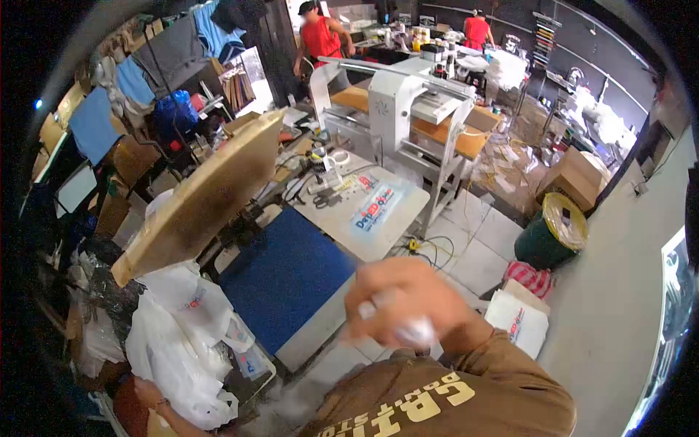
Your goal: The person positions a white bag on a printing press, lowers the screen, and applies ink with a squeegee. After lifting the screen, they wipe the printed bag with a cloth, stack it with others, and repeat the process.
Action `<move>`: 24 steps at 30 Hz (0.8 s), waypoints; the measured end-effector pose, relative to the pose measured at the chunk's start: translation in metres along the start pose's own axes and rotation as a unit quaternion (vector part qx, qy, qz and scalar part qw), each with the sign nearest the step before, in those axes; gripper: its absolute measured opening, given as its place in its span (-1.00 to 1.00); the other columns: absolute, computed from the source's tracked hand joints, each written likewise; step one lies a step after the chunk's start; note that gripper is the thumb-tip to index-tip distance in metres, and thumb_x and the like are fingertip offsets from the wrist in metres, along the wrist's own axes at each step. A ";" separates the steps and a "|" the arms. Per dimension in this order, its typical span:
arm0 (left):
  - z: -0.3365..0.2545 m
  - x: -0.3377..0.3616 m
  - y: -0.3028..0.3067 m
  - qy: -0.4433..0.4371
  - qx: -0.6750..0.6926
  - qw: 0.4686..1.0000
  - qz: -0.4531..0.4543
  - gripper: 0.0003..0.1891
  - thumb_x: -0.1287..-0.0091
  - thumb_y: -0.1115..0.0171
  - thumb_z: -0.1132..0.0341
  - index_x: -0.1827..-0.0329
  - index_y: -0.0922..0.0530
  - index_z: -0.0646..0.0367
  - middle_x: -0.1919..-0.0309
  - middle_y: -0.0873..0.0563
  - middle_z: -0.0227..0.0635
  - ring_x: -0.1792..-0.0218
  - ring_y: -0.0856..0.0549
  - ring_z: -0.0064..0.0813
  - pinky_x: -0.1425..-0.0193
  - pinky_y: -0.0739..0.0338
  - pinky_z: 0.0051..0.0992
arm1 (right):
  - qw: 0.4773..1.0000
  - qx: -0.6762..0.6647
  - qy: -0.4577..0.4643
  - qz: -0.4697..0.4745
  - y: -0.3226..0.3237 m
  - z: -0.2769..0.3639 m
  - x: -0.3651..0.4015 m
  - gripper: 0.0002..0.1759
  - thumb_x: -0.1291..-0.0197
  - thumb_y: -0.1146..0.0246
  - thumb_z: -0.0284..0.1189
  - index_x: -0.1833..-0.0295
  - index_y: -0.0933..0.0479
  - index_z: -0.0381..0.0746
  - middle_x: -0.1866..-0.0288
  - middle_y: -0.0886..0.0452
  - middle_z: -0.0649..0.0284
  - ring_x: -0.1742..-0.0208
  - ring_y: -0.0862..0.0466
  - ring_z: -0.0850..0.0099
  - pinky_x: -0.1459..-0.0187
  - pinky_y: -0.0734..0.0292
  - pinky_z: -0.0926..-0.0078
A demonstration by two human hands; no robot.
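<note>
My right hand (397,302) is raised close to the camera and blurred by motion. Its fingers are curled in, and white, shiny bits show between them, too smeared to name. Low at the left edge, my left hand (148,393), with a band at the wrist, lies by white plastic bags (178,342) and a reddish-brown surface (129,409). Its fingers are mostly hidden. Beyond my right hand is a flat blue pad (284,277) on a pale base, with a large tan board (200,193) tilted up beside it.
A white tabletop (328,218) carries a printed sheet (378,206), scissors (328,199) and a tape roll (340,156). Behind stands a white machine frame (393,109). A green bin (550,233) and cardboard box (571,178) stand right. Two people in red (320,36) are farther back.
</note>
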State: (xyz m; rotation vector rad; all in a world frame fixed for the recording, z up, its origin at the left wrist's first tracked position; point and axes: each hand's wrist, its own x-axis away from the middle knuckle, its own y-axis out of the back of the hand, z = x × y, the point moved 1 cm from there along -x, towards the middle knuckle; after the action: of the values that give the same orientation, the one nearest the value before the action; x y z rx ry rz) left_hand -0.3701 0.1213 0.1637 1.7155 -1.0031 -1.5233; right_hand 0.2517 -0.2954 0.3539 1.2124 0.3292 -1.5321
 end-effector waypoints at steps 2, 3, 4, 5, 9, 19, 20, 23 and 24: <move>-0.028 -0.008 0.041 -0.019 0.029 0.998 -0.044 -0.61 -0.26 -0.31 0.37 -0.11 -0.65 0.42 -0.03 -0.74 0.17 -0.06 -0.72 0.11 -0.26 -0.56 -0.13 | 0.991 -0.009 -0.133 -0.009 -0.011 -0.052 0.036 -0.83 -0.21 -0.42 -0.40 0.10 -0.69 -0.18 0.22 -0.67 0.14 0.27 -0.67 0.21 0.25 -0.56 0.31; -0.044 -0.007 0.062 -0.031 0.046 0.997 -0.053 -0.61 -0.25 -0.31 0.37 -0.10 -0.65 0.42 -0.02 -0.74 0.17 -0.06 -0.72 0.10 -0.25 -0.57 -0.13 | 0.982 0.000 -0.186 -0.004 -0.021 -0.078 0.054 -0.83 -0.22 -0.43 -0.39 0.10 -0.70 -0.19 0.22 -0.68 0.14 0.23 -0.70 0.25 0.22 -0.57 0.36; -0.063 -0.004 0.079 -0.049 0.062 0.995 -0.065 -0.62 -0.25 -0.31 0.38 -0.10 -0.65 0.42 -0.02 -0.75 0.17 -0.05 -0.72 0.10 -0.25 -0.57 -0.13 | 0.980 -0.018 -0.197 -0.027 -0.037 -0.108 0.079 -0.81 -0.26 -0.43 -0.31 0.13 -0.71 -0.19 0.31 -0.67 0.16 0.27 -0.70 0.31 0.26 -0.55 0.38; -0.084 0.001 0.095 -0.065 0.078 0.993 -0.068 -0.62 -0.25 -0.30 0.39 -0.09 -0.66 0.42 -0.01 -0.75 0.17 -0.05 -0.72 0.10 -0.25 -0.57 -0.13 | 0.976 -0.037 -0.208 -0.050 -0.057 -0.135 0.103 -0.76 -0.29 -0.43 -0.23 0.16 -0.72 -0.19 0.39 -0.67 0.19 0.31 -0.70 0.37 0.30 -0.54 0.40; -0.210 0.057 0.138 -0.060 0.108 0.991 0.058 -0.64 -0.25 -0.25 0.45 -0.09 -0.66 0.41 0.06 -0.77 0.16 0.01 -0.74 0.09 -0.21 -0.58 -0.14 | 0.892 -0.124 -0.432 0.044 -0.126 -0.189 0.155 -0.44 -0.27 -0.38 0.17 0.35 -0.73 -0.16 0.62 -0.58 0.33 0.55 -0.58 0.53 0.44 -0.47 0.42; -0.470 0.284 0.041 -0.290 0.295 0.878 0.239 -0.70 -0.28 -0.14 0.43 -0.02 -0.73 0.21 0.14 -0.80 0.03 0.12 -0.77 0.12 -0.06 -0.63 -0.09 | 0.671 -0.443 -0.593 0.038 -0.168 -0.241 0.181 -0.06 -0.29 -0.05 0.47 -0.02 -0.69 -0.28 0.09 -0.73 0.22 0.19 -0.63 0.43 0.17 -0.57 0.39; -0.478 0.300 0.028 -0.289 0.296 0.879 0.237 -0.70 -0.28 -0.14 0.43 -0.02 -0.73 0.21 0.14 -0.80 0.03 0.12 -0.77 0.12 -0.06 -0.63 -0.09 | 0.637 -0.474 -0.602 0.084 -0.160 -0.245 0.191 -0.07 -0.31 -0.04 0.46 -0.06 -0.68 -0.27 0.01 -0.72 0.20 0.10 -0.65 0.40 0.08 -0.58 0.37; -0.492 0.329 0.019 -0.250 0.372 0.869 0.210 -0.76 -0.39 -0.15 0.38 0.02 -0.72 0.22 0.12 -0.80 0.00 0.15 -0.79 0.07 0.00 -0.63 -0.05 | 0.663 -0.403 -0.611 0.156 -0.171 -0.293 0.236 -0.17 -0.39 -0.04 0.37 -0.12 -0.66 -0.23 -0.17 -0.70 0.23 -0.15 -0.65 0.34 -0.23 -0.51 0.34; -0.493 0.333 0.026 -0.199 0.419 0.847 0.259 -0.77 -0.44 -0.14 0.34 0.03 -0.71 0.23 0.10 -0.80 -0.01 0.09 -0.79 0.01 -0.05 -0.63 -0.11 | 0.700 -0.367 -0.576 0.210 -0.186 -0.317 0.253 -0.21 -0.39 -0.08 0.31 -0.25 -0.61 -0.19 -0.29 -0.64 0.20 -0.24 -0.61 0.33 -0.31 -0.45 0.33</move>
State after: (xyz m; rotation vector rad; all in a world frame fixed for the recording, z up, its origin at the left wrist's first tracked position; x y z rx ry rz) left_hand 0.1289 -0.1931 0.0823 1.4157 -2.3959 -1.1404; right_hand 0.2865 -0.1366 -0.0614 -0.4016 -0.1914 -1.2530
